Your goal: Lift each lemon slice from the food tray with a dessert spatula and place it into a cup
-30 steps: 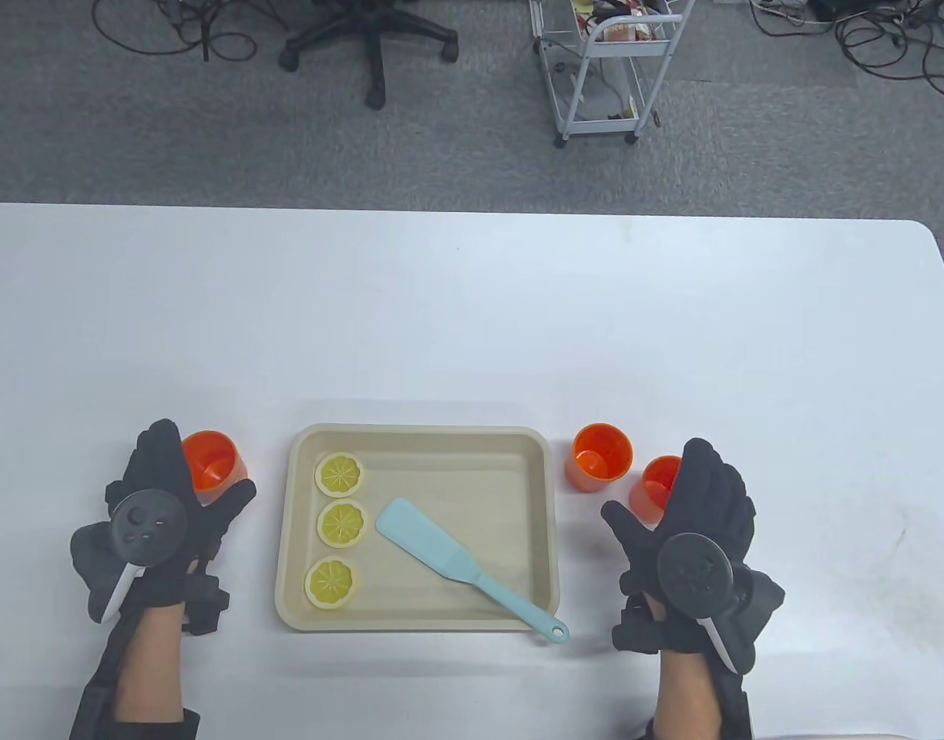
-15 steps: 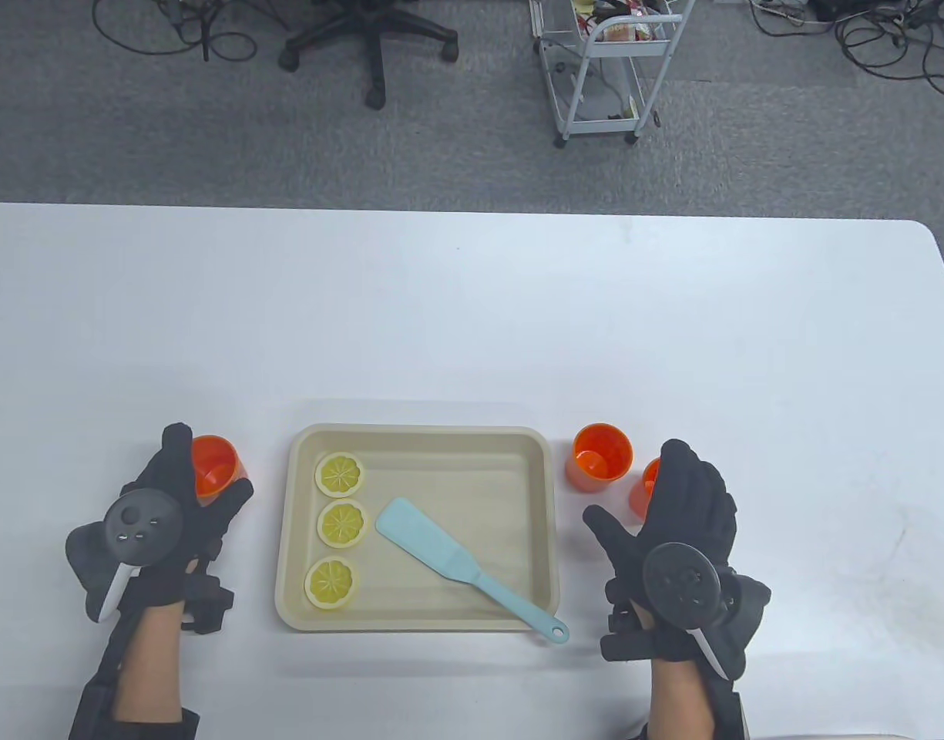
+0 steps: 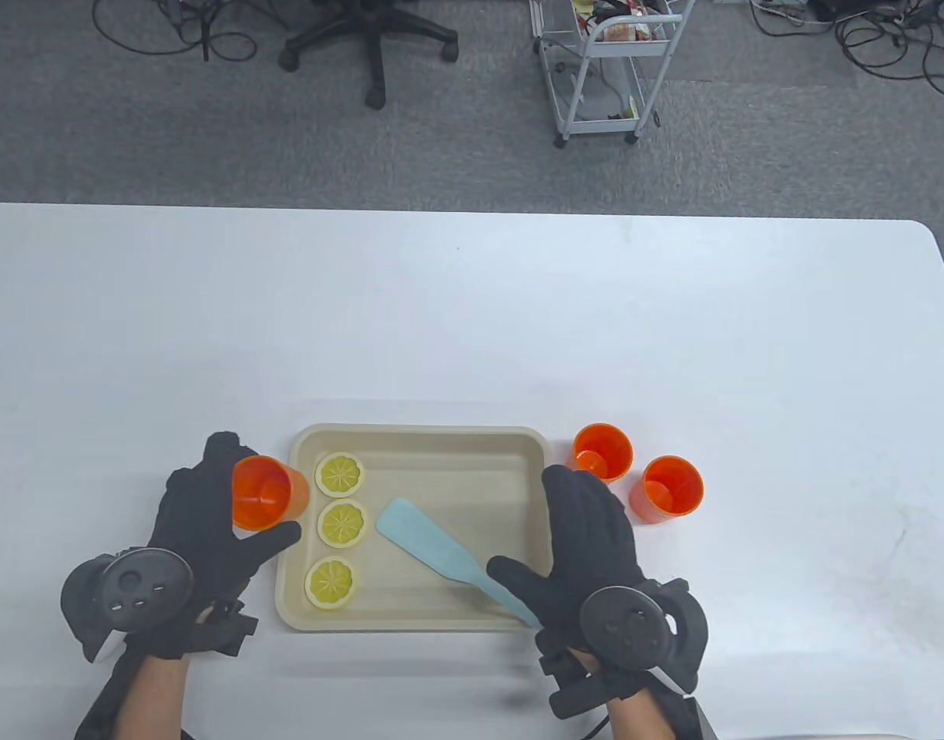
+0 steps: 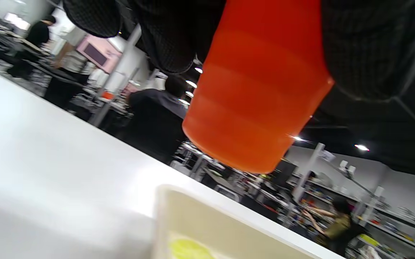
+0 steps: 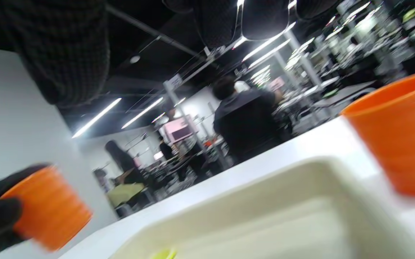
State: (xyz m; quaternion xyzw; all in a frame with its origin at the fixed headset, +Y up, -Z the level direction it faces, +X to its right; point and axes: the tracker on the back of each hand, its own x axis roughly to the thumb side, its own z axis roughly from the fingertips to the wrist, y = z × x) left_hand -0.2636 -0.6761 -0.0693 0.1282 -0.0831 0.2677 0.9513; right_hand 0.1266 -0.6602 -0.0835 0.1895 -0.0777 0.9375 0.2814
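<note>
Three lemon slices [image 3: 340, 473] [image 3: 341, 523] [image 3: 330, 582] lie in a column on the left side of the beige food tray [image 3: 418, 433]. The light-blue dessert spatula [image 3: 421, 538] lies diagonally in the tray, its handle end hidden under my right hand [image 3: 537, 532], which hovers above it with straight fingers and holds nothing. My left hand [image 3: 250, 507] grips an orange cup [image 3: 267, 482] upright at the tray's left rim. In the left wrist view that cup [image 4: 254, 100] hangs clear above the table and the tray corner [image 4: 171, 201].
Two more orange cups [image 3: 603, 453] [image 3: 666, 486] stand just right of the tray. In the right wrist view one of these cups [image 5: 398, 133] is close on the right. An office chair [image 3: 371, 38] and a wire cart [image 3: 603, 69] stand on the floor beyond the table.
My left hand took hold of the left cup and carried it right to the tray's rim. My right hand moved left from beside the two cups to above the spatula handle.
</note>
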